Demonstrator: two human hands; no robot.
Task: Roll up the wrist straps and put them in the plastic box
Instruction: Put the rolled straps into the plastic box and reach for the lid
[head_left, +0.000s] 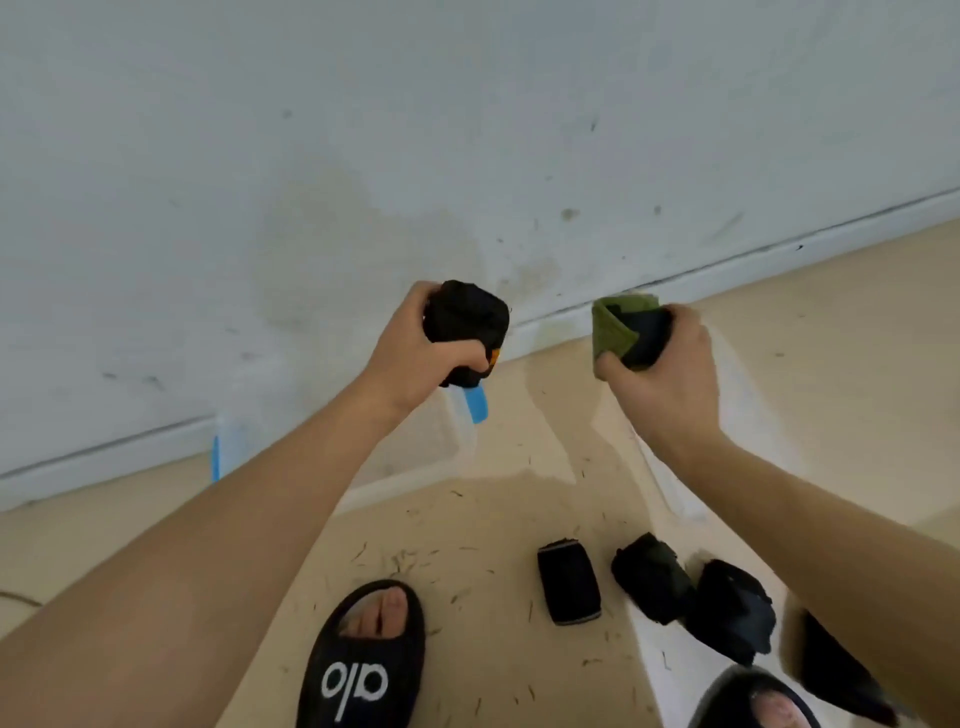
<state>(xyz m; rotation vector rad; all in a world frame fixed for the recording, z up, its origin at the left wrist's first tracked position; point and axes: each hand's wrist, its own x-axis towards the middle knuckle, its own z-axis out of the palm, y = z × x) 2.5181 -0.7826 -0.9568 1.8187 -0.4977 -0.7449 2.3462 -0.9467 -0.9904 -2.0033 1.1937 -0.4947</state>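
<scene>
Two rolled straps are held up: a black roll (466, 318) gripped by the left hand (415, 358), a green roll (621, 328) by the right hand (670, 374). Both should be kept squeezed tight until lowered into the clear plastic box (415, 452).

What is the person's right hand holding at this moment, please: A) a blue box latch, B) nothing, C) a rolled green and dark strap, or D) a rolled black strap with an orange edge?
C: the right hand grips a rolled green and dark strap, while the left hand holds the black roll.

Two held rolled straps (466, 317) (626, 328), four floor straps (569, 581) (652, 577) (732, 608) (831, 670), one plastic box (415, 457), two slippers (363, 670) (753, 699).
</scene>
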